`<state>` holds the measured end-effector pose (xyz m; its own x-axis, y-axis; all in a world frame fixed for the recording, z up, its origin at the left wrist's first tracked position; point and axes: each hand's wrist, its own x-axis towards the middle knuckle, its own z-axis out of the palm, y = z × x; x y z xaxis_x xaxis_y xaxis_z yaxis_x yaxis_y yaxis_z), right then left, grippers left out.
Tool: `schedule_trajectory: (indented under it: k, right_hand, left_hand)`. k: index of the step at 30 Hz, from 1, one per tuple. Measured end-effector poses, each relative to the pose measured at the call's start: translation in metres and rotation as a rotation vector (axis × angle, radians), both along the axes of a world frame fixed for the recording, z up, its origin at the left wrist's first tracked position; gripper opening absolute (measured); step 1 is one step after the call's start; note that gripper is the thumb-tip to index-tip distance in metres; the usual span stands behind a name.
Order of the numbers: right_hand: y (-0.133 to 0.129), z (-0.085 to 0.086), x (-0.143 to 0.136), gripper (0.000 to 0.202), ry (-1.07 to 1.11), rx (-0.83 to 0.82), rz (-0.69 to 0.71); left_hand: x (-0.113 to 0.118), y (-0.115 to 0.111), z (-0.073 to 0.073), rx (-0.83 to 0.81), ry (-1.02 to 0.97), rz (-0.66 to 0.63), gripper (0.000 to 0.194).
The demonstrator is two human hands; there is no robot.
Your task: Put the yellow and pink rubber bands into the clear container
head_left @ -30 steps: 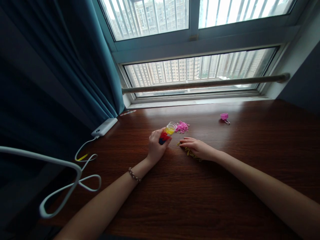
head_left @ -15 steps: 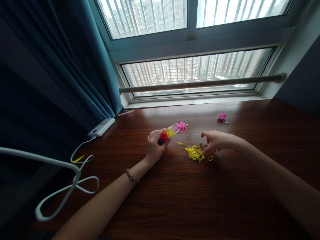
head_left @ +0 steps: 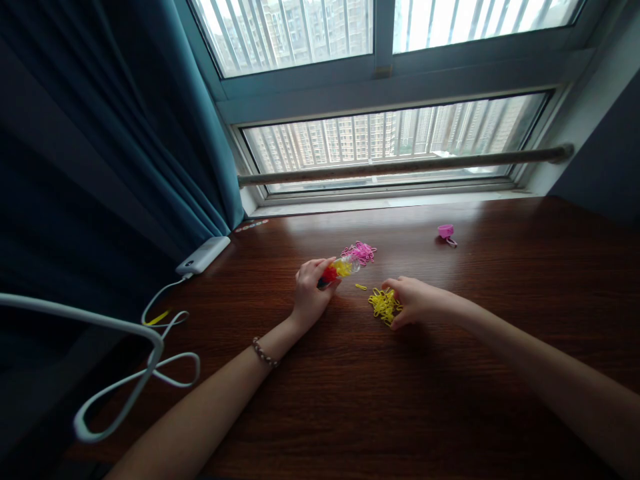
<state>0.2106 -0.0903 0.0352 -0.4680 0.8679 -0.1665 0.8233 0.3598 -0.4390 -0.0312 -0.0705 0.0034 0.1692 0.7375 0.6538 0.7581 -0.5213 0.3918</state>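
A small clear bottle (head_left: pixel 344 267) with red and yellow pieces inside lies tilted in my left hand (head_left: pixel 311 291), whose fingers wrap round its darker end; its clear end points right. Beyond that end is a pile of pink bands (head_left: pixel 361 252). My right hand (head_left: pixel 411 300) rests at the right side of a pile of yellow bands (head_left: pixel 383 305), thumb and fingers apart around its edge. One loose yellow band (head_left: pixel 361 287) lies between the bottle and the yellow pile.
A pink cap-like piece with a loop (head_left: pixel 445 231) sits at the back right of the brown table (head_left: pixel 310 400). On the left are a white power strip (head_left: pixel 204 255), its looping cable, a yellow strip (head_left: pixel 159 318) and a blue curtain (head_left: pixel 200 153). A window stands behind.
My right hand has moved left and down onto the edge of the yellow pile. The pile has shifted slightly left. The bottle in my left hand has levelled a little.
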Motion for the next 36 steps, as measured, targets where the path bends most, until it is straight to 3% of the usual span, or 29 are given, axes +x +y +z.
schedule_trajectory:
  k: [2, 6, 9, 12, 16, 21, 26, 33, 36]
  right_hand:
    - [-0.005, -0.002, -0.004, 0.071, 0.004, 0.095, -0.001]
    - [-0.009, -0.013, -0.015, 0.025, 0.094, 0.230, -0.018]
    - [-0.006, -0.021, -0.019, 0.013, 0.242, 0.267, -0.045]
    - [0.000, -0.024, -0.018, 0.011, 0.421, 0.154, -0.160]
    - [0.007, -0.016, -0.015, 0.011, 0.758, -0.159, -0.353]
    - [0.008, -0.007, -0.016, 0.019, 1.032, -0.306, -0.411]
    - [0.003, -0.013, -0.019, 0.025, 1.065, -0.169, -0.402]
    - [-0.004, -0.021, -0.023, 0.011, 0.811, 0.238, -0.416]
    - [-0.003, -0.021, -0.022, 0.012, 0.787, 0.252, -0.432]
  left_hand:
    - [0.000, 0.001, 0.000, 0.000, 0.007, -0.003, 0.041]
    - [0.000, 0.001, -0.001, -0.011, 0.043, -0.019, 0.042]
    - [-0.001, 0.001, -0.001, -0.022, 0.071, -0.028, 0.042]
    - [-0.001, 0.001, -0.002, -0.033, 0.087, -0.052, 0.043]
    - [-0.001, 0.001, -0.004, -0.031, 0.126, -0.088, 0.044]
    - [0.003, -0.003, -0.003, 0.018, 0.224, -0.164, 0.040]
    - [0.005, -0.007, -0.002, 0.079, 0.324, -0.179, 0.040]
    - [0.006, -0.012, -0.001, 0.135, 0.385, -0.179, 0.043]
    - [0.007, -0.014, 0.001, 0.153, 0.399, -0.172, 0.043]
